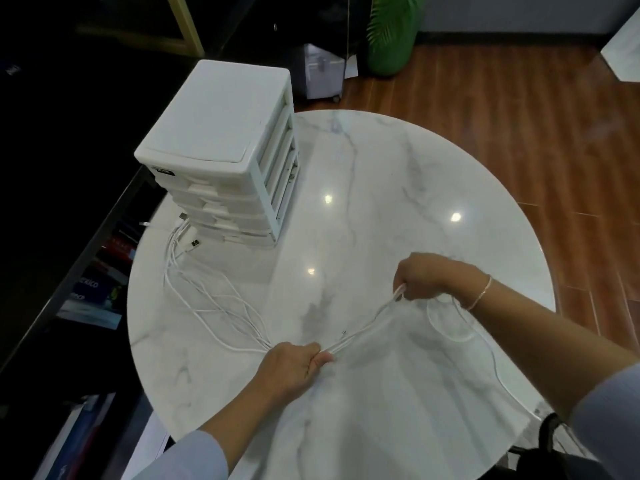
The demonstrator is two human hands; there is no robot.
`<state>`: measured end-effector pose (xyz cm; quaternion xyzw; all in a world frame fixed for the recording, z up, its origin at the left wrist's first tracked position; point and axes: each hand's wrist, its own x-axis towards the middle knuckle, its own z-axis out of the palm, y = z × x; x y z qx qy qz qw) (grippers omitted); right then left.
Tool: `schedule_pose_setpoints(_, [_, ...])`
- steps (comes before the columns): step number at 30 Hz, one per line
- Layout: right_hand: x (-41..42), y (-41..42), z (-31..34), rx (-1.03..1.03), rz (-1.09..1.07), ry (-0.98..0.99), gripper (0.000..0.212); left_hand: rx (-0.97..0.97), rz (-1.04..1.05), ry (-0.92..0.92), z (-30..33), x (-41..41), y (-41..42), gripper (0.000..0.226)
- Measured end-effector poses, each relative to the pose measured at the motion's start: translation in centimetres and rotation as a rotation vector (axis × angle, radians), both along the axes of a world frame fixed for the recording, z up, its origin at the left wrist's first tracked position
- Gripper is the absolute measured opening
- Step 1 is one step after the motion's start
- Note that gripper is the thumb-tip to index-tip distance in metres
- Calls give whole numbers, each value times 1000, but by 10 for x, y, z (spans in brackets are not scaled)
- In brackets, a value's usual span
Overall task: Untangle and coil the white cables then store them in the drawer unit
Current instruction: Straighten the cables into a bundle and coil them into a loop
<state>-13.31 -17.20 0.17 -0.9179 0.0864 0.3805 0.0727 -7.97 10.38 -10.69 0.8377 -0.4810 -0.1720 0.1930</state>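
While the left hand (294, 365) is curled tight around a bundle of white cables (360, 336), the same strands are pinched in the right hand (424, 277), stretched taut between the two above the counter (398, 188). Beyond the left hand, loose strands trail to the drawer unit (225, 150); bare marble lies beyond the right hand. Near the right forearm, one cable is cut off at the counter's edge.

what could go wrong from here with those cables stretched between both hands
Pulling the white cables taut between the left hand and right hand may tighten the tangle. The plug ends by the drawer unit could drag and snag. The slack loop nears the table edge and may slip off.
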Motion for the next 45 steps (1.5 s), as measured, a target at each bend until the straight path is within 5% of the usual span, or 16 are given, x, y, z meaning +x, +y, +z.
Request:
schedule_pose_setpoints(11, [-1,-48,23,-528,52,-400,30,97,-34,-144,-4,3,-2,67])
schedule_pose_setpoints(21, [21,-76,72,-378,-404,-810,26,20,-48,-279,-17,6,4,66])
schedule_pose_setpoints(25, [17,-64,57,-315,-617,-593,67,3,-26,-332,-15,4,4,66])
schedule_pose_setpoints(31, [-47,-35,-17,-156,-913,-251,89,8,12,-356,-16,4,0,69])
schedule_pose_setpoints(37, [-89,-30,-62,-198,-1216,-241,40,10,5,-358,-19,6,2,69])
schedule_pose_setpoints(45, [-113,-56,-64,-279,-1169,-171,31,8,-26,-345,-17,4,-1,68])
